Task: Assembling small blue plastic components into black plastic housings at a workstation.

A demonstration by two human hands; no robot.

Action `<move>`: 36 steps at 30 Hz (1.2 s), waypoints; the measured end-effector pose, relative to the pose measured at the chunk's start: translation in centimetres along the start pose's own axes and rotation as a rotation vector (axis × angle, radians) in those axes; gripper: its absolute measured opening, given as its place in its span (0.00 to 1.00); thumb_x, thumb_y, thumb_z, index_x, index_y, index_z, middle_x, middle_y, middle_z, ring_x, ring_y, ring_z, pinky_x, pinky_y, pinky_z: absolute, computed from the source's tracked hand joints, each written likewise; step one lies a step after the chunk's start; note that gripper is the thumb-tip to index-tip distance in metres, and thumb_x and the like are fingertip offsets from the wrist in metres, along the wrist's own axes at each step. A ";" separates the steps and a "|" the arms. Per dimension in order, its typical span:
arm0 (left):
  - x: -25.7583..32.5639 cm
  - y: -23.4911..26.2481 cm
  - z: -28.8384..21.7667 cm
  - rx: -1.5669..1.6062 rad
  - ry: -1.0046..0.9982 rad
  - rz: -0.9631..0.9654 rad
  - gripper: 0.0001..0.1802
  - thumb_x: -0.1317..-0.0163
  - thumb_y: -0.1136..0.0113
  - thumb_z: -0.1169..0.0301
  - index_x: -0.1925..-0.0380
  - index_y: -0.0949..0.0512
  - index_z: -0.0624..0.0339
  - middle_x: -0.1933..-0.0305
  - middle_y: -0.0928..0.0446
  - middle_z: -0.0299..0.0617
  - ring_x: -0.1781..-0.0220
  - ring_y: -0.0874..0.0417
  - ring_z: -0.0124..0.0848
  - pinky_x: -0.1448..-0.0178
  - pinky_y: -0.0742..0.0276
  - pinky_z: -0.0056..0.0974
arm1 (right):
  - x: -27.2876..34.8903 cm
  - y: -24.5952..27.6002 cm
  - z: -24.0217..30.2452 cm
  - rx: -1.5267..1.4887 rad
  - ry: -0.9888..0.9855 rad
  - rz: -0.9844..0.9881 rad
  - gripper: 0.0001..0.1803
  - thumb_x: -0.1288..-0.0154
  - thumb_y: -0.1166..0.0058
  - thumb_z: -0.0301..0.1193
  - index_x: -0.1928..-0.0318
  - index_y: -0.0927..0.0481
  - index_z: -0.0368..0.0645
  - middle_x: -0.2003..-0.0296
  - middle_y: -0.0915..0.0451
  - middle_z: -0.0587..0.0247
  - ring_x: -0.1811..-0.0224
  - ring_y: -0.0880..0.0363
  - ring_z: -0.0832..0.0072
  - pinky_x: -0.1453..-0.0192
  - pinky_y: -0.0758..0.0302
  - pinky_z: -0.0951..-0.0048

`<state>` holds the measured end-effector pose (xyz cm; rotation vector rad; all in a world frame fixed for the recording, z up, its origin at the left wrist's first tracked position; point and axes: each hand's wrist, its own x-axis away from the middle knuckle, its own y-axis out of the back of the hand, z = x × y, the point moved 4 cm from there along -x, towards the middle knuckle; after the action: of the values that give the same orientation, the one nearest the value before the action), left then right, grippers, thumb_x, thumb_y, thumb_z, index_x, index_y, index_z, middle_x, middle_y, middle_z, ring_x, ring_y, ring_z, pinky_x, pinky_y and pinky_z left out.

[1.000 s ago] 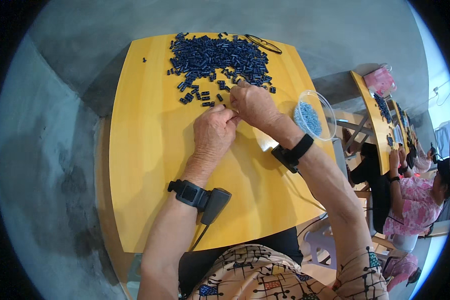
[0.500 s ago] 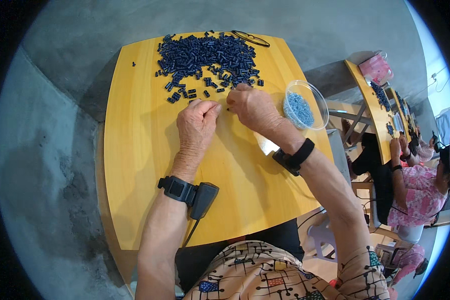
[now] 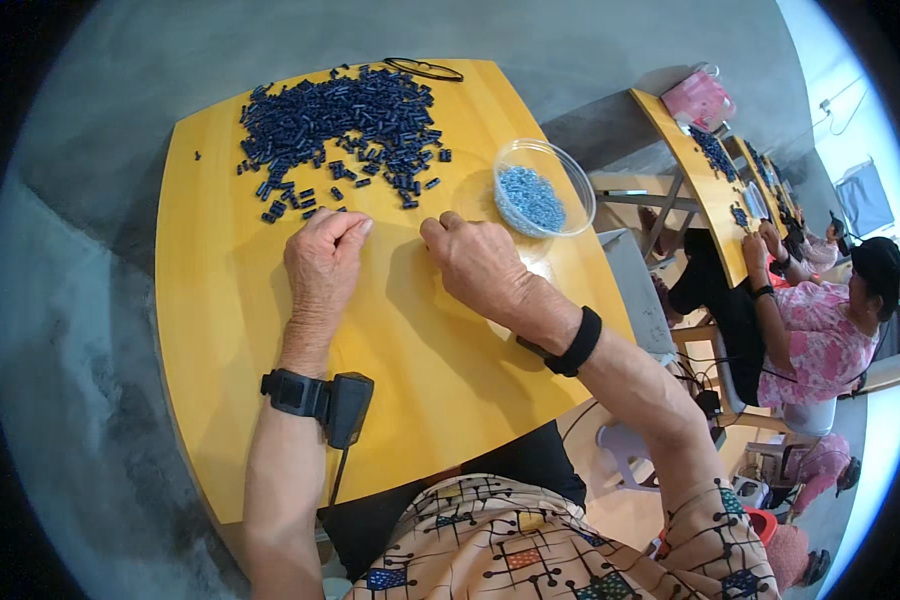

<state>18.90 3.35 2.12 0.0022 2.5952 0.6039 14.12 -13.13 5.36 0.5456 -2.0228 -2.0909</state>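
My left hand (image 3: 325, 262) is closed in a pinch, thumb against the curled fingers, just on the near side of some loose dark pieces. Whatever it pinches is hidden. To its right, my right hand (image 3: 478, 262) is held over the table with its fingers curled together, knuckles up; its fingertips are out of sight. A large heap of small dark blue, block-like pieces (image 3: 335, 115) lies at the far side, with stragglers spilling toward my hands. Beyond my right hand stands a round clear plastic tub (image 3: 578, 190) holding many small, shiny light-blue pieces (image 3: 532, 200).
The yellow wooden table (image 3: 420, 400) has a dark, thin-framed loop (image 3: 425, 70), like eyeglasses, at its far edge. Each wrist wears a black strap; a cable runs from the left box (image 3: 350, 408). At right, a person (image 3: 820, 335) sits at another table (image 3: 675, 150) with similar dark pieces.
The view has swung, sliding the table leftward in the picture. My hands have moved farther apart, the right one drawing back from the heap and nearer the tub.
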 end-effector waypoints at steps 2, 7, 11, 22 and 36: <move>0.0 -0.2 0.2 0.009 -0.034 -0.006 0.06 0.44 0.36 0.74 0.70 0.19 0.67 0.76 0.25 0.40 0.74 0.25 0.27 0.68 0.30 0.30 | 0.7 -0.1 -0.8 -0.097 -0.017 -0.075 0.05 0.48 0.48 0.23 0.69 0.26 0.36 0.72 0.23 0.50 0.73 0.20 0.55 0.71 0.22 0.61; 0.1 -0.1 0.7 0.028 -0.012 -0.019 0.05 0.45 0.35 0.72 0.71 0.18 0.62 0.77 0.24 0.40 0.77 0.23 0.32 0.70 0.29 0.32 | 2.2 3.0 -2.7 -0.257 -0.038 -0.291 0.06 0.48 0.45 0.26 0.68 0.23 0.38 0.71 0.20 0.51 0.71 0.19 0.56 0.69 0.22 0.60; 0.2 0.0 -0.1 0.036 -0.016 -0.023 0.04 0.45 0.36 0.73 0.71 0.19 0.64 0.77 0.24 0.40 0.77 0.24 0.31 0.70 0.29 0.32 | 3.0 7.5 -9.2 -0.273 -0.265 -0.380 0.05 0.46 0.43 0.28 0.68 0.17 0.44 0.71 0.18 0.54 0.69 0.17 0.59 0.67 0.22 0.62; 2.4 -3.3 -4.0 0.233 -0.084 0.237 0.04 0.44 0.36 0.77 0.69 0.19 0.65 0.74 0.21 0.41 0.74 0.21 0.29 0.70 0.27 0.31 | 1.3 2.7 -13.5 0.061 -0.361 0.101 0.07 0.51 0.37 0.29 0.71 0.18 0.41 0.72 0.18 0.52 0.68 0.18 0.57 0.62 0.23 0.62; 2.6 -3.5 -2.9 0.353 0.046 0.253 0.05 0.41 0.39 0.75 0.67 0.19 0.66 0.74 0.23 0.37 0.76 0.23 0.23 0.72 0.28 0.27 | 2.6 3.3 -13.8 -0.267 -0.368 -0.241 0.07 0.44 0.47 0.26 0.69 0.19 0.36 0.75 0.19 0.48 0.72 0.17 0.59 0.66 0.22 0.61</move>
<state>15.70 -0.74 1.77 0.4397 2.7328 0.2229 16.57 -27.09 8.23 0.3970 -1.8748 -2.7278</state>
